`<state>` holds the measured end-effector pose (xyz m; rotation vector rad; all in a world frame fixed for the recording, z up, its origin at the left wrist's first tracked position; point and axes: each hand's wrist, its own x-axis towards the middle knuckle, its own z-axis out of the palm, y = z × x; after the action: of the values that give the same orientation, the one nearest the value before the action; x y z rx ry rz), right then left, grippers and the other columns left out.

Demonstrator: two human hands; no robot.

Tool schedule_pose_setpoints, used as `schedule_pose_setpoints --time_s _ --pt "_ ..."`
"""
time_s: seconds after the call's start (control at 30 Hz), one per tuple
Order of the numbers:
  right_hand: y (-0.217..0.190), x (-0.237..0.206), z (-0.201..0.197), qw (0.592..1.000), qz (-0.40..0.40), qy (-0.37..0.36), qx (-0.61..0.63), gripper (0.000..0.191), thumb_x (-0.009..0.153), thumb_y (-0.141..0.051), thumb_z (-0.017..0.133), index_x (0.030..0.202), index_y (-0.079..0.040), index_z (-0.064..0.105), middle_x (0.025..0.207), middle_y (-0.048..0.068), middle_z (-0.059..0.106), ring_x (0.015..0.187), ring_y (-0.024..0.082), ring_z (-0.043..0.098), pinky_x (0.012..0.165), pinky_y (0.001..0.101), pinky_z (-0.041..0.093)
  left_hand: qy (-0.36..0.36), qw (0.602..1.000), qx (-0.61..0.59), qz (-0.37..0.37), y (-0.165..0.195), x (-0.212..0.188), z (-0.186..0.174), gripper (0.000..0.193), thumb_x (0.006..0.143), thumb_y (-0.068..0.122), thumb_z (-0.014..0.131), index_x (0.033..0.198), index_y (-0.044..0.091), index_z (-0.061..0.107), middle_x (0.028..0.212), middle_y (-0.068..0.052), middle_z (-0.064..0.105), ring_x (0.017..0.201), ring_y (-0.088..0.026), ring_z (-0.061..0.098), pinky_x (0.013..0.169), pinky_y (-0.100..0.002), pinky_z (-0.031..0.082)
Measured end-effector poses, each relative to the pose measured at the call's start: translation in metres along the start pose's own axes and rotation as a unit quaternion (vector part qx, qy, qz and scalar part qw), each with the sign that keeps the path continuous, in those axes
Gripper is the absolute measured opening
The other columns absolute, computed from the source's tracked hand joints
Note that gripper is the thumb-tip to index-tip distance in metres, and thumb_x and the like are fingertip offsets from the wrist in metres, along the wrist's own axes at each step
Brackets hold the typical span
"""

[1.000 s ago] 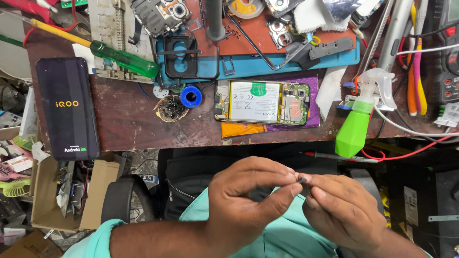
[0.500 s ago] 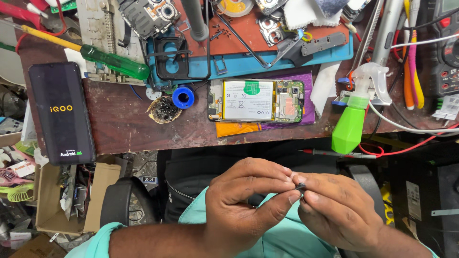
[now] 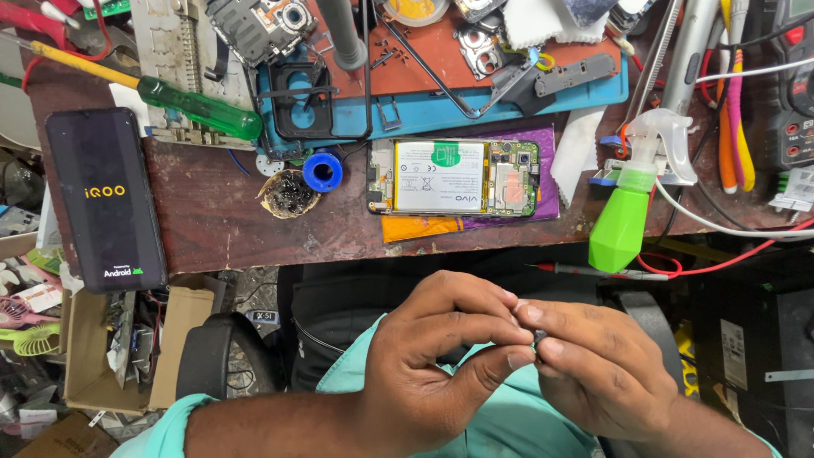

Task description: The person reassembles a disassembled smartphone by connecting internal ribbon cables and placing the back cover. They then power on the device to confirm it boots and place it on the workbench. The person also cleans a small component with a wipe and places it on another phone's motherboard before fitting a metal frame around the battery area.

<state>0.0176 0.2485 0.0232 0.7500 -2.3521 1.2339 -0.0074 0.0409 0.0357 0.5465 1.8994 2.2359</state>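
My left hand [image 3: 437,360] and my right hand [image 3: 598,365] meet in front of my body, below the bench edge. Between their fingertips sits a tiny dark part [image 3: 539,338], pinched from both sides; its shape is too small to tell. On the wooden bench [image 3: 220,225] above them lies an opened phone [image 3: 462,177] with its white battery and green circuit board showing, resting on purple and orange sheets. A black phone [image 3: 106,199] with a lit start-up screen lies at the left end of the bench.
A green-handled screwdriver [image 3: 199,108], a blue solder spool [image 3: 322,172], a dark wire ball [image 3: 288,193] and a blue work mat [image 3: 475,106] with phone parts lie on the bench. A green spray bottle [image 3: 627,212] and red probe leads [image 3: 610,271] hang at the right edge.
Both hands have stayed together on the small part, fingers shifting slightly. The view has tilted a little, so the bench sits lower in the picture.
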Motion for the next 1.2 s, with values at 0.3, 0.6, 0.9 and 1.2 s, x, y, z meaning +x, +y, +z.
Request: schedule_pose_setpoints --time_s 0.3,0.6,0.9,1.2 --pt "0.007 0.015 -0.007 0.995 -0.085 -0.041 -0.036 0.028 0.086 0.001 0.078 0.108 0.004 0.061 0.114 0.026 0.065 0.099 0.039 0.075 0.083 0.0478 0.061 -0.012 0.998 -0.046 -0.047 0.005 0.007 -0.004 0.011 0.100 0.009 0.079 0.109 0.004 0.073 0.116 -0.006 0.070 0.116 -0.018 0.069 0.097 -0.029 0.060" --pt "0.009 0.010 0.002 1.000 -0.017 0.006 0.022 0.027 0.082 0.001 0.082 0.103 -0.001 0.065 0.112 0.018 0.069 0.096 0.032 0.076 0.083 0.0416 0.066 0.002 0.987 -0.079 -0.138 -0.002 0.012 -0.006 0.015 0.086 0.015 0.083 0.095 0.005 0.077 0.098 -0.007 0.075 0.090 -0.018 0.073 0.079 -0.029 0.060" --pt "0.012 0.025 -0.006 0.986 0.145 -0.006 -0.084 0.024 0.084 0.001 0.080 0.106 -0.005 0.072 0.101 0.008 0.076 0.085 0.019 0.077 0.070 0.0288 0.061 -0.018 0.996 0.071 -0.042 -0.011 0.020 -0.012 0.011 0.097 0.009 0.074 0.099 0.003 0.065 0.103 -0.008 0.068 0.100 -0.020 0.069 0.091 -0.032 0.057" --pt "0.039 0.062 0.002 0.832 0.241 -0.097 -0.490 0.012 0.096 -0.031 0.078 0.100 -0.020 0.081 0.085 -0.002 0.071 0.065 0.023 0.068 0.052 0.0372 0.048 -0.022 0.981 0.174 0.084 -0.021 0.032 -0.020 0.013 0.094 0.009 0.077 0.100 0.004 0.067 0.106 -0.010 0.066 0.098 -0.023 0.070 0.086 -0.032 0.058"
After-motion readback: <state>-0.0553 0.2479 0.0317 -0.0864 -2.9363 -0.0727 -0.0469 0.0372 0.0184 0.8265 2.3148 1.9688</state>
